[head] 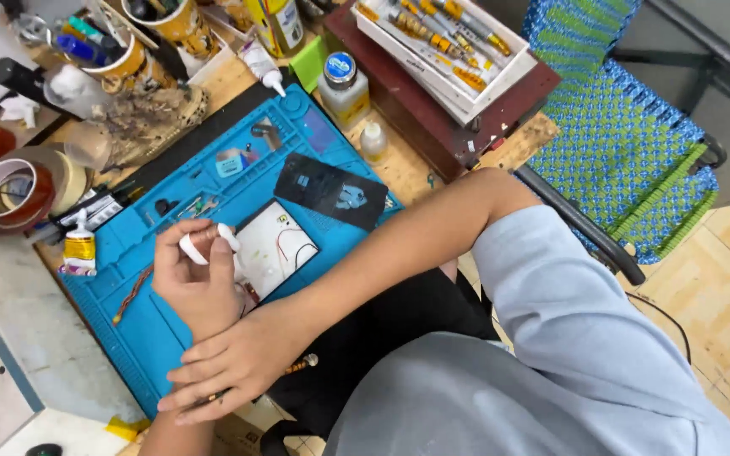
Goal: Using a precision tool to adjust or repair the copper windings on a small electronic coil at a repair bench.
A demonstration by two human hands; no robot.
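left hand [196, 283]: raised over the blue mat, grip pinching a small white curved plastic piece [206, 245] between thumb and fingertips.
right hand [234, 363]: crossed under the left wrist at the mat's near edge, fingers laid flat and pressed together over a thin brownish stick-like tool [302, 365]; how firmly it is gripped i cannot tell.
blue mat [154, 329]: soft, rubbery-looking, ridged with moulded little compartments, lying on the desk [399, 169].
white panel [276, 249]: flat, rounded corners, thin red and dark wires across it, on the mat just beside the left hand.
dark sheet [331, 190]: glossy black rectangle on the mat, beyond the white panel.
glue tube [79, 249]: yellow and white, at the mat's left edge.
tape rolls [23, 190]: round, brown and cream, left of the mat.
tool tray [441, 38]: white, rows of yellow-handled drivers, beyond the mat's far right corner.
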